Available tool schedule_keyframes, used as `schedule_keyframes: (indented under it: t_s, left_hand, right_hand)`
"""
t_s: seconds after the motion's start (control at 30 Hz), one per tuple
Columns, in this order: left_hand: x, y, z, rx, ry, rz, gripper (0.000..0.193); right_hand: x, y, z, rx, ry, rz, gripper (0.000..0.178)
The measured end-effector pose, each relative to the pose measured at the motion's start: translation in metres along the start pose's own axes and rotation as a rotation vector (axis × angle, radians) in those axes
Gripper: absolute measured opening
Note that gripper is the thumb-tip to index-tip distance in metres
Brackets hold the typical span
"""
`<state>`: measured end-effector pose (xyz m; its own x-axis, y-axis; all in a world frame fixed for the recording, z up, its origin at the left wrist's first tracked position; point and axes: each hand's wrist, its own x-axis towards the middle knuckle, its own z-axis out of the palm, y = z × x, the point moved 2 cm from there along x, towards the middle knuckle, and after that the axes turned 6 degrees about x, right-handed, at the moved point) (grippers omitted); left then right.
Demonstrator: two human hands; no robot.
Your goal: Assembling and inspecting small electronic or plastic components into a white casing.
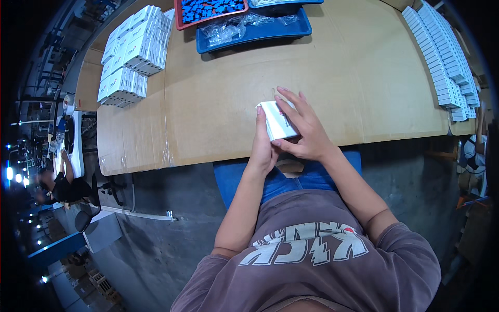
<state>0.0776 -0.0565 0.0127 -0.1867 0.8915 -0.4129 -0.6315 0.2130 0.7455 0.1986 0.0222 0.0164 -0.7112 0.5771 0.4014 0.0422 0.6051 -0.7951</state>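
A small white box (277, 124) with dark and red print is held just above the near part of the cardboard-covered table (218, 104). My left hand (263, 144) grips it along its left side, the thumb lying up the edge; the other left fingers are hidden beneath or behind it. Across its right side lies my right hand (311, 131), fingers bent over the top face and right edge, thumb against the near edge. Both hands are closed on the same box. What is inside it cannot be seen.
Stacked white boxes (138, 49) stand at the far left, more stacked boxes (442, 62) at the far right. At the back are a red tray (179, 21) of blue pieces and a blue tray (260, 41) with clear plastic bags. Another person (70, 184) sits at left.
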Motion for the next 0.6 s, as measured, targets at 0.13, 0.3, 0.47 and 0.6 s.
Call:
schedule_keyframes:
  t_s: [0.13, 0.3, 0.47, 0.6]
  left_hand:
    - [-0.006, 0.001, 0.012, -0.061, -0.011, -0.035, 0.069]
    - [-0.008, 0.0, 0.015, -0.001, -0.016, 0.004, 0.065]
    - [-0.009, -0.005, 0.014, 0.008, -0.011, 0.028, 0.063]
    - [-0.007, -0.005, 0.014, -0.014, 0.028, -0.001, 0.062]
  right_hand:
    - [0.006, 0.005, -0.006, -0.155, 0.04, -0.212, 0.087]
    - [0.002, 0.011, -0.001, -0.084, 0.119, -0.301, 0.085]
    - [-0.004, 0.015, 0.006, -0.006, 0.167, -0.314, 0.085]
    - [-0.005, 0.019, 0.008, 0.01, 0.157, -0.296, 0.085]
